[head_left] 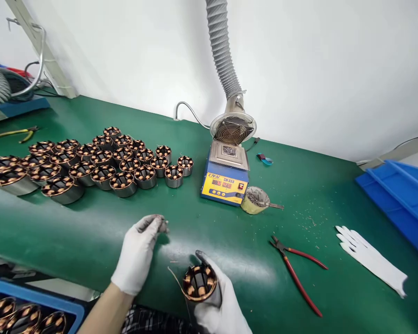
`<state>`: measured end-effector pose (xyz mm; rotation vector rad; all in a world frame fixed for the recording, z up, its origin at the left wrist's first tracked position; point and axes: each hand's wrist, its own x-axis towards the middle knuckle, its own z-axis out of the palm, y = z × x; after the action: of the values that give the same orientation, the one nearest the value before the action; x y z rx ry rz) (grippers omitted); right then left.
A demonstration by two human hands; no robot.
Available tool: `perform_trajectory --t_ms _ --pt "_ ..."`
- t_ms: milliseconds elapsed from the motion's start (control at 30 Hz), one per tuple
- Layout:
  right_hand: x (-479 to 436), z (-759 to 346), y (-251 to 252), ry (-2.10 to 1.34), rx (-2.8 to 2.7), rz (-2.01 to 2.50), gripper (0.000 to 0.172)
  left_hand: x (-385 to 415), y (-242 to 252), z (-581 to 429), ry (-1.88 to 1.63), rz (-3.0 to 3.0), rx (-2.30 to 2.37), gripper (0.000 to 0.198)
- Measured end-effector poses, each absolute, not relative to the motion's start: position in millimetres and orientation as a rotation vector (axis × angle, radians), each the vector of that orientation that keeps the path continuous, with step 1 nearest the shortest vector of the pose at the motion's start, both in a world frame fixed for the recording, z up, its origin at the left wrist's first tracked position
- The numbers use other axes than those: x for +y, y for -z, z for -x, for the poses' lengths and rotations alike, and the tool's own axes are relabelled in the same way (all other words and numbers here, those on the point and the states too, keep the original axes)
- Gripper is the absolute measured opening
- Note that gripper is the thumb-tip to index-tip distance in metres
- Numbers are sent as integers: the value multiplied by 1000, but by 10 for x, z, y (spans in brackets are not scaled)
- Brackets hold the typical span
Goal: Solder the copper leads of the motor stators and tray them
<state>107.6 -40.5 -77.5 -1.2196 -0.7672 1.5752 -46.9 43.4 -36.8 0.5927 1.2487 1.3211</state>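
Observation:
In a white glove with dark-stained fingertips, my right hand (228,299) is wrapped round a motor stator (200,284) near the bench's front edge. Copper coils and black insulators show on its upward-facing end, and a loose wire end (176,277) sticks out to the left. My left hand (136,253), also gloved, is above the bench to the left of the stator, its fingers pinched together. Whatever lies in that pinch is too small to make out. Several similar stators (123,184) stand grouped upright on the bench beyond my left hand.
A blue solder pot (225,188) stands mid-bench under an exhaust duct (218,37), with a handled cup (253,202) beside it. Red-handled pliers (292,266) and a white glove (369,260) lie to the right. Blue crates (397,199) are at right and lower left; yellow-handled pliers (17,133) lie far left.

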Motion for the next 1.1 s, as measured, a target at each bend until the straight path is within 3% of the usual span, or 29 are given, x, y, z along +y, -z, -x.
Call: perform_trajectory --t_ms 133,233,300,467,567,667,800,933,1100 --pt "-451 -917 997 -1252 -957 1410 97 349 432 543 -953 -704 984 64" --pt "-397 -771 1220 -897 -1242 1464 103 273 427 303 -721 -840 1007 41" --pt "-357 -721 1317 -739 -1359 1476 101 281 418 157 -819 -866 1114 28" --pt "-341 -832 1270 -564 -1453 1502 92 346 398 307 -1188 -610 1140 32" --pt "-316 -960 1167 -577 -1624 1391 84 355 349 486 -1009 -748 1183 38" --pt "-254 -1014 1115 -586 -1693 1317 78 393 280 479 -686 -910 1192 17" --pt "-221 -972 1145 -485 -1678 1266 68 527 189 405 -719 -901 1175 22" --pt "-301 -909 1255 -606 -1552 1402 81 590 120 458 -1123 -826 1368 33" --pt "-363 -852 1293 -747 -1404 1508 97 437 159 409 -799 -787 1310 43"
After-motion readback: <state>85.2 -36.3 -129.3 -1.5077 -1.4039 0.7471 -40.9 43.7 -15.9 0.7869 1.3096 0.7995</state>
